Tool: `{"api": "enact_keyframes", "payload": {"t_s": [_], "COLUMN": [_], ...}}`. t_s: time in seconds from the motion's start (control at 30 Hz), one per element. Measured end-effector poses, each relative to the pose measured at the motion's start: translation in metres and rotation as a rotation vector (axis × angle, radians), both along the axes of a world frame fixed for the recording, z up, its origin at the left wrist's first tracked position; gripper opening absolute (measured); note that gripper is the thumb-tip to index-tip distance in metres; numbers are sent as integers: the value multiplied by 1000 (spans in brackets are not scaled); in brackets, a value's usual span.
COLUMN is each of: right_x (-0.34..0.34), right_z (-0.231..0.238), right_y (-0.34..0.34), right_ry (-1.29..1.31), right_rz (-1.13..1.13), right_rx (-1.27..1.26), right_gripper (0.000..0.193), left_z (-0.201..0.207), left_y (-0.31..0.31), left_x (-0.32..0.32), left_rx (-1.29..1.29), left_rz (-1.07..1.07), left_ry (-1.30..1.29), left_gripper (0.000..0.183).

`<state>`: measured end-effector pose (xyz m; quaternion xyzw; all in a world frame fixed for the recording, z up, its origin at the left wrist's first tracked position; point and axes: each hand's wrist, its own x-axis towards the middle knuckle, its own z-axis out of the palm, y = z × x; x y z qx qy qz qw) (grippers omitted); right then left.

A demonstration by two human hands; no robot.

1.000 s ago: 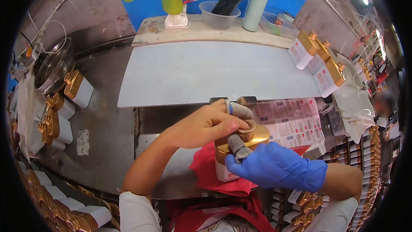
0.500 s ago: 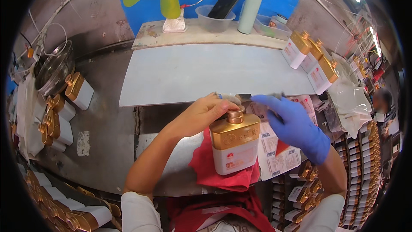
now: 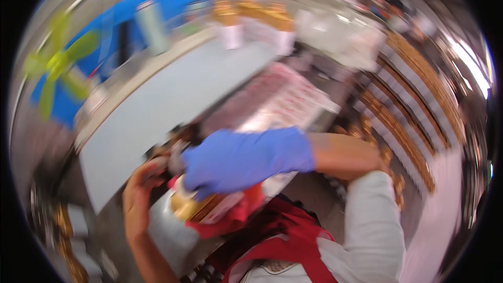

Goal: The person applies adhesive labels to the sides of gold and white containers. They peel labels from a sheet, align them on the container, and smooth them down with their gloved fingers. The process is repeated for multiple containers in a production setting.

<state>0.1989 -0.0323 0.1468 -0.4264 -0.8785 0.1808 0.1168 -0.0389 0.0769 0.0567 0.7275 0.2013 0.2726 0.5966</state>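
Observation:
Motion blurs the picture. A gold-and-white flat bottle (image 3: pixel 201 208) rests tilted in view on a red cloth (image 3: pixel 251 199), low in the middle. My right hand (image 3: pixel 243 157), in a blue glove, reaches across above the bottle and covers much of its top. Its fingers are smeared and partly hidden, so whether they grip is unclear. Left of the bottle, my bare left hand (image 3: pixel 140 191) is raised with its palm toward it, the fingers curved and apart. Something grey (image 3: pixel 177 160) shows blurred between the two hands.
A pale board (image 3: pixel 157 102) spans the bench, with several gold-topped bottles (image 3: pixel 254 18) at its far end. Printed sheets (image 3: pixel 283 100) lie beside it. Rows of bottles (image 3: pixel 403 110) stand at right. A green fan (image 3: pixel 57 65) is at far left.
The view has swung to the right. My right hand has crossed over the bottle toward the left. My left hand has come off the bottle's cap to its left side.

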Motion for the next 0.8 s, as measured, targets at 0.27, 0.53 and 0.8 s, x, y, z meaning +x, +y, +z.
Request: {"api": "enact_keyframes", "payload": {"t_s": [0.27, 0.53, 0.8], "right_x": [29, 62, 125], "right_z": [-16, -95, -179], "right_y": [-209, -458, -732], "right_ry": [222, -263, -617], "right_rz": [-758, -1788, -2803], "right_rx": [336, 332, 59], "right_gripper": [19, 12, 21], "left_z": [-1, 16, 11], "left_y": [4, -28, -91], "left_x": [22, 111, 194], "left_rx": [113, 242, 211], "left_rz": [-104, -289, -385], "left_ry": [-124, -14, 95], "left_gripper": [73, 59, 41]}}
